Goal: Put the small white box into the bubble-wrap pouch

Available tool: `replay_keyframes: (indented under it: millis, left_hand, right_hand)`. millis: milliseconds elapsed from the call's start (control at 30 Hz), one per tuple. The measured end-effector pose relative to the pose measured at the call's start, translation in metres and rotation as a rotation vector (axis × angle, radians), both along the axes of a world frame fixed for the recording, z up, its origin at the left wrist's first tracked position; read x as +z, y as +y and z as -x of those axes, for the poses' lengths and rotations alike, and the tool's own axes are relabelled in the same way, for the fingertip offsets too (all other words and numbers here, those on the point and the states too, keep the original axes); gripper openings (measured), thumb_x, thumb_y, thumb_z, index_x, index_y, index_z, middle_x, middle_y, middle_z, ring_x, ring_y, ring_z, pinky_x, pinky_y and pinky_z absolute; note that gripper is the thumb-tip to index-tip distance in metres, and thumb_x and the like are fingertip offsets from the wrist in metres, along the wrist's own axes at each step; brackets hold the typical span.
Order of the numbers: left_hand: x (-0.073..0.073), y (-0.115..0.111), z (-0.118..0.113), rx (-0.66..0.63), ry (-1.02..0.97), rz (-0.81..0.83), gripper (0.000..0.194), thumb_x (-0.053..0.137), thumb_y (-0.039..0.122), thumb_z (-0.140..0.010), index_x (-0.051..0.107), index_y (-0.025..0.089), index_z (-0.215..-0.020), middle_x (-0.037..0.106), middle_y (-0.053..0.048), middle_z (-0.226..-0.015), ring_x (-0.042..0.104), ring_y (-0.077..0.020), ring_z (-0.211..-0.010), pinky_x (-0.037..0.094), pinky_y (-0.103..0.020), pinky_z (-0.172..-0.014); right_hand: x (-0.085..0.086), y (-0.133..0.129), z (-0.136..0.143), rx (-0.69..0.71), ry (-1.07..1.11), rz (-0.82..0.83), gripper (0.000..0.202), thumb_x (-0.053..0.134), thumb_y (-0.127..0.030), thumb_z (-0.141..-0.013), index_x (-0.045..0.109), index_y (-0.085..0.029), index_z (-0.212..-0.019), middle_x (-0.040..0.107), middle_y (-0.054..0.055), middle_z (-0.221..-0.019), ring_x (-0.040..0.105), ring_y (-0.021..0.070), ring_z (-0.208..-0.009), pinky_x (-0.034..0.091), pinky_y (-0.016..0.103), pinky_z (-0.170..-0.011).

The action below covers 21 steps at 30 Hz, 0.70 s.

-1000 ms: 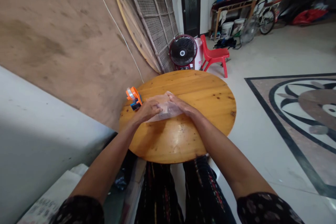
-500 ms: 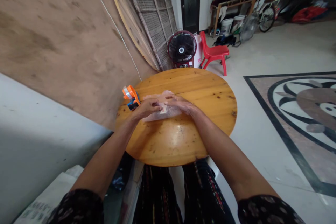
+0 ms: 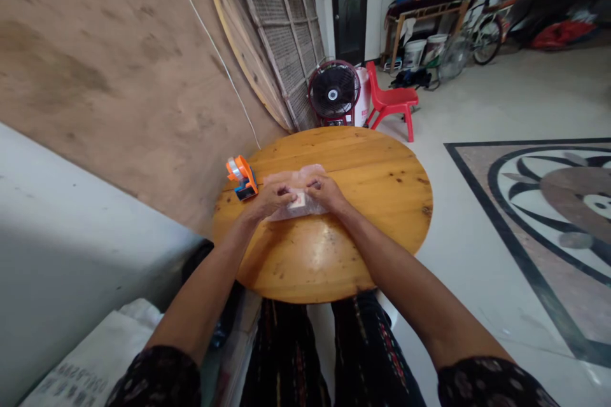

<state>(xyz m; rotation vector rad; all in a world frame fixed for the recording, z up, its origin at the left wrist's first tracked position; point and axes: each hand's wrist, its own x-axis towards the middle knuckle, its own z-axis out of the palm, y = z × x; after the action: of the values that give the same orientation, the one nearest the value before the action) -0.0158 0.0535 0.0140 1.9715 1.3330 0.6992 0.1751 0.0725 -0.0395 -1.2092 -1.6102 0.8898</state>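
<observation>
A sheet of translucent bubble wrap [image 3: 279,213] lies on the round wooden table [image 3: 315,261], with a small white item with reddish marks [image 3: 298,200] on it. My left hand [image 3: 273,199] is closed at the left of the small item, thumb and fingers pinched at its edge. On the right side of the wrap my right hand [image 3: 327,193] has its fingers curled together in a pinch; what lies between them is too small to make out. An orange and blue tape dispenser [image 3: 243,178] stands left of my left hand.
Behind the table stand a dark red fan [image 3: 333,94] and a red plastic chair [image 3: 392,98]. A brown board [image 3: 119,63] leans along the left wall. White sacks [image 3: 90,356] lie at the lower left, and a bicycle [image 3: 487,38] is at the back right.
My right hand has gone from stretched flat over the wrap to curled at its right side, uncovering more of the white item. The view has shifted slightly.
</observation>
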Motion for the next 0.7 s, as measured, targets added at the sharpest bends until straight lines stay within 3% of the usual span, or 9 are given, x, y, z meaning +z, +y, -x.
replay_keyframes:
  millis: [200,433,600,700]
  left_hand:
    - [-0.004,-0.002,0.000,-0.011,-0.158,0.096,0.023,0.066,0.035,-0.071,0.057,0.014,-0.077,0.057,0.002,-0.071,0.051,-0.0106,-0.065,0.039,-0.021,-0.059]
    - [-0.005,-0.002,-0.002,0.014,-0.147,0.070,0.015,0.063,0.027,-0.071,0.058,0.014,-0.075,0.057,0.002,-0.069,0.050,-0.0110,-0.064,0.039,-0.022,-0.060]
    - [0.004,-0.006,-0.006,-0.106,-0.157,0.013,0.012,0.059,0.027,-0.073,0.062,0.016,-0.073,0.061,0.000,-0.077,0.055,-0.0137,-0.075,0.043,-0.024,-0.072]
    - [0.008,-0.009,-0.008,-0.060,-0.138,-0.013,0.013,0.060,0.028,-0.073,0.063,0.015,-0.069,0.063,-0.002,-0.080,0.056,-0.0149,-0.081,0.044,-0.024,-0.077]
  right_hand:
    - [0.006,-0.011,0.001,-0.045,-0.204,-0.180,0.025,0.060,-0.019,-0.075,0.065,-0.019,-0.100,0.067,0.002,-0.088,0.059,0.0161,-0.078,0.048,0.029,-0.078]
    - [0.011,-0.018,0.002,0.052,-0.264,-0.418,0.031,0.049,-0.008,-0.074,0.068,-0.016,-0.097,0.067,0.009,-0.105,0.058,0.0210,-0.105,0.045,0.033,-0.096]
    - [0.009,-0.018,0.002,0.125,-0.333,-0.472,0.025,0.056,-0.019,-0.081,0.073,-0.019,-0.099,0.062,0.011,-0.126,0.053,0.0235,-0.119,0.037,0.040,-0.108]
    - [0.009,-0.018,0.001,0.155,-0.372,-0.441,0.024,0.059,-0.027,-0.084,0.075,-0.020,-0.100,0.061,0.012,-0.127,0.052,0.0250,-0.123,0.034,0.042,-0.111]
